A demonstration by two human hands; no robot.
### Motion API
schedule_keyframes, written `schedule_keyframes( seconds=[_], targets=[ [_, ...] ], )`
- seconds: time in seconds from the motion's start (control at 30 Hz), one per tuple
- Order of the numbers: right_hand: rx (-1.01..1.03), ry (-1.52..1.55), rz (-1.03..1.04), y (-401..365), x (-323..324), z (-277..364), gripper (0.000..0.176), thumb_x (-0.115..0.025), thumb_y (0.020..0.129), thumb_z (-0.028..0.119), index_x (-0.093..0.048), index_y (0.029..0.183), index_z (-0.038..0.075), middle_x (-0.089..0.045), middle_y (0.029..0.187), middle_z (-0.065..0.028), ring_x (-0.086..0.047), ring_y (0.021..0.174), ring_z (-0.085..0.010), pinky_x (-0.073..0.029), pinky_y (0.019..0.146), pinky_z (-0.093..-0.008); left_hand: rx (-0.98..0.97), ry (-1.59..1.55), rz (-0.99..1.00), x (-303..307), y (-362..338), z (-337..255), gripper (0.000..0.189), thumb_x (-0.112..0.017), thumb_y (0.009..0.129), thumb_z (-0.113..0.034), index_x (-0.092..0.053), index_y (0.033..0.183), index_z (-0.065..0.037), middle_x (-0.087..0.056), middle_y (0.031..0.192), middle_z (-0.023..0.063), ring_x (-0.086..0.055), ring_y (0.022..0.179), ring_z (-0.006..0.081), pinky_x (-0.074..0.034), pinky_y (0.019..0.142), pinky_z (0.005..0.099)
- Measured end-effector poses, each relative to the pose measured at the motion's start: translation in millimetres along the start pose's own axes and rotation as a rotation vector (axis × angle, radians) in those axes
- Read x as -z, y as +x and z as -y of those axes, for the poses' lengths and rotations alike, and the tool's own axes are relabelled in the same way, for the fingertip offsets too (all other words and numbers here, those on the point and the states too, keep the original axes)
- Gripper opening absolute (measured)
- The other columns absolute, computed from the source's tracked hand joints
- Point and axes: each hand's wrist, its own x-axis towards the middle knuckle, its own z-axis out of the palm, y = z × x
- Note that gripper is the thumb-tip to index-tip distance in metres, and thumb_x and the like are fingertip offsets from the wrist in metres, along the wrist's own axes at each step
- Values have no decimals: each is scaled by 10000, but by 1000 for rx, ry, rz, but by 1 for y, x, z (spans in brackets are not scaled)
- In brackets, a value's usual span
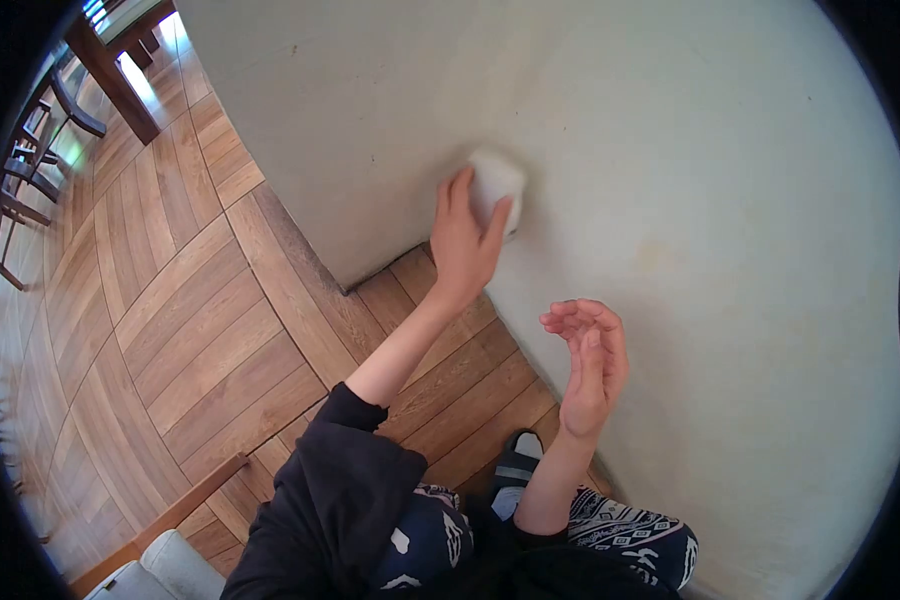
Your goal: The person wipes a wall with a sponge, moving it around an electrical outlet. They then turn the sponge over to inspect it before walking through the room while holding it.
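Observation:
My left hand (pixel 464 238) is closed on a white sponge (pixel 498 180), its thumb on one side and fingers on the other. The sponge is against the pale wall (pixel 670 130), near the inner corner where two wall faces meet above the floor. Lower and to the right, my right hand (pixel 592 365) is raised in front of the wall with its fingers loosely bent and nothing in it. Small dark specks and a faint yellowish patch mark the wall.
Wooden parquet floor (pixel 200 330) spreads to the left. A dark wooden table leg (pixel 115 80) and several chairs (pixel 32 178) stand at the far left. A wooden-framed seat with a grey cushion (pixel 175 565) is at lower left. My sandalled foot (pixel 515 470) is beside the wall base.

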Motion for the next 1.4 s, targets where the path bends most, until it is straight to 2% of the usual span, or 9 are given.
schedule_keyframes(
  seconds=[0.17,0.37,0.57,0.67,0.77,0.97,1.17,1.27,1.4],
  targets=[
    [-11,-7,-12,1,2,-3,257,-485,971,152,-547,1145,-26,-644,1047,-143,-615,923,-214,-471,847,-347,-271,42,62,9,55,-76,500,-632,877,-233,-483,1290,4,-501,1275,157,-497,1156,355,-439,924,435],
    [-26,-41,-17,3,3,-8,271,-462,985,171,-536,1162,-20,-636,1058,-144,-612,933,-223,-472,857,-359,-449,337,109,-4,17,-16,545,-682,759,-153,-519,1272,-73,-511,1299,67,-501,1166,298,-440,897,434],
    [-53,-58,25,3,-2,-20,282,-443,997,188,-526,1179,-11,-628,1070,-142,-605,948,-225,-470,870,-368,-519,237,58,1,-2,6,622,-740,709,-168,-505,1274,-57,-539,1256,107,-529,1112,324,-435,859,442],
    [-83,4,-1,2,-5,-22,242,-486,980,135,-541,1165,-12,-639,1054,-132,-594,955,-198,-463,866,-339,-356,50,-40,-6,12,-26,592,-766,738,-204,-512,1246,-39,-553,1210,152,-564,1027,297,-449,837,417],
    [-90,-15,4,2,-2,-23,238,-489,980,135,-544,1162,-8,-639,1051,-130,-597,948,-196,-464,872,-341,41,-365,-82,-11,32,-56,578,-789,761,-256,-517,1216,-26,-564,1174,155,-572,922,228,-478,755,365],
    [-107,-48,-22,1,4,-26,237,-491,979,137,-549,1154,-11,-640,1045,-129,-604,930,-197,-466,857,-333,199,-413,-154,-33,26,0,491,-783,791,-263,-554,1131,7,-591,1079,101,-541,808,134,-472,614,272],
    [-138,-44,-22,1,7,-32,241,-491,980,143,-546,1155,-14,-638,1044,-132,-605,921,-196,-470,853,-334,614,-482,-106,-56,-23,103,427,-752,813,-256,-586,1096,18,-618,1066,104,-589,857,154,-482,704,303],
    [-140,-35,-13,0,5,-34,244,-487,983,144,-545,1156,-17,-637,1047,-135,-606,915,-197,-473,853,-335,644,-302,-29,-49,-36,128,377,-709,864,-244,-576,1093,24,-623,984,83,-567,824,124,-470,731,271],
    [-136,-38,-12,-1,5,-32,247,-483,986,147,-544,1156,-21,-636,1049,-138,-609,915,-200,-477,852,-337,699,-569,-141,-54,-62,117,406,-674,886,-220,-522,1167,31,-599,1052,101,-572,863,149,-471,784,296]
  ],
)
